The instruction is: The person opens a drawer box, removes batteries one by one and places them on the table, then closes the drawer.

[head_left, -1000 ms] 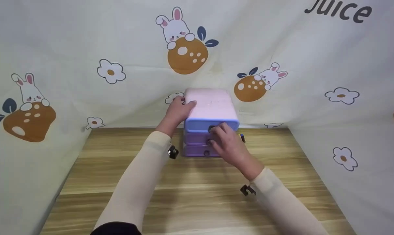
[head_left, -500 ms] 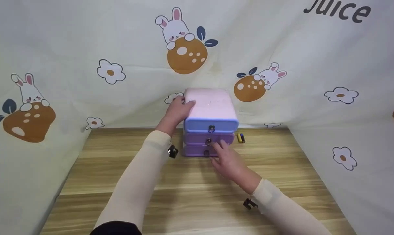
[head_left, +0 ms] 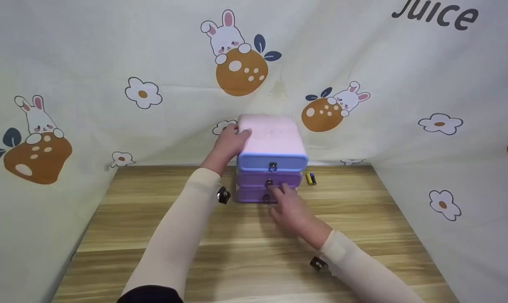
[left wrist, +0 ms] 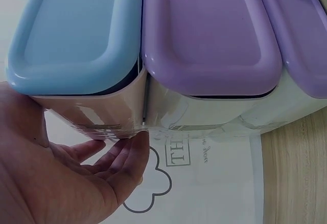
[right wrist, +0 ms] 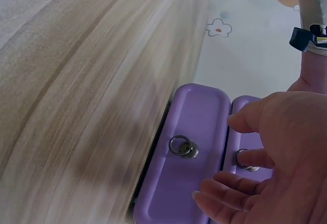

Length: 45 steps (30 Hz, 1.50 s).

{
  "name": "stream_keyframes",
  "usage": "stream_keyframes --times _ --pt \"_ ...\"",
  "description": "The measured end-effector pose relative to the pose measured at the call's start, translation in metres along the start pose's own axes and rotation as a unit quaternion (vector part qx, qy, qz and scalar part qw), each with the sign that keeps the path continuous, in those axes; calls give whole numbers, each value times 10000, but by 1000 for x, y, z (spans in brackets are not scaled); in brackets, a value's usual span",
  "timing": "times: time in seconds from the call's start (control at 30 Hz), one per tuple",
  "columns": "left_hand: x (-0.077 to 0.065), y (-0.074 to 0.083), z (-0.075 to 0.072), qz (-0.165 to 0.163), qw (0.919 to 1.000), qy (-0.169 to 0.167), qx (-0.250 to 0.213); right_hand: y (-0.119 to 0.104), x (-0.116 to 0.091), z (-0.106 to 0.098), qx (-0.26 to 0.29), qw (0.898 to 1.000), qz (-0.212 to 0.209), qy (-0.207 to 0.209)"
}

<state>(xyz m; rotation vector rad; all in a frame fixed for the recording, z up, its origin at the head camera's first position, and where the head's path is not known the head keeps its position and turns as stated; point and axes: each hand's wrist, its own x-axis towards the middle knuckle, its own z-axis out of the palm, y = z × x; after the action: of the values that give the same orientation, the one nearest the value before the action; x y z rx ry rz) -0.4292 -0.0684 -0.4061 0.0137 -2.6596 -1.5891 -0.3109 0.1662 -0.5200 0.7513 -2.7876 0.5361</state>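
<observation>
A small desktop drawer unit with a pink top (head_left: 271,132) stands against the back cloth. Its top drawer front (head_left: 254,162) is blue; two purple drawer fronts lie below, each drawer with a metal ring pull. My left hand (head_left: 229,143) holds the unit's upper left edge, thumb on the top and fingers down the side; the left wrist view shows the fingertips (left wrist: 140,139) against that side. My right hand (head_left: 294,210) is before the purple drawers, fingers loosely bent and spread. One fingertip overlaps the middle drawer's ring pull (right wrist: 239,156), while the thumb stands apart.
Two small batteries (head_left: 311,179), one yellow and one blue and black, lie on the wooden tabletop (head_left: 161,235) right of the unit. Pale cloth with rabbit prints (head_left: 174,50) encloses the back and both sides.
My right hand has left the blue drawer's pull and moved down to the middle purple drawer, exposing the batteries. My left hand stays on the unit. All drawers look unmoved.
</observation>
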Motion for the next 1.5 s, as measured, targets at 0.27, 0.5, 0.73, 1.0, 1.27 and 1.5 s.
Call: stream_keyframes --times 0.27,0.5,0.73,1.0,1.27,1.5 --pt "-1 1 0 4 10000 43 68 -2 6 1 -11 9999 113 17" --pt "-1 1 0 21 10000 17 77 -3 11 2 231 9995 130 143" --pt "3 -1 0 48 9999 -37 121 -4 12 1 462 9986 30 267" --pt "6 -4 1 80 9999 -32 143 -7 5 0 550 9975 -180 400" --pt "3 -2 -2 54 9999 -96 -23 -11 -2 -4 467 9986 -37 260" --pt "3 -1 -2 74 9999 -134 -53 -13 -6 -8 350 9990 -92 271"
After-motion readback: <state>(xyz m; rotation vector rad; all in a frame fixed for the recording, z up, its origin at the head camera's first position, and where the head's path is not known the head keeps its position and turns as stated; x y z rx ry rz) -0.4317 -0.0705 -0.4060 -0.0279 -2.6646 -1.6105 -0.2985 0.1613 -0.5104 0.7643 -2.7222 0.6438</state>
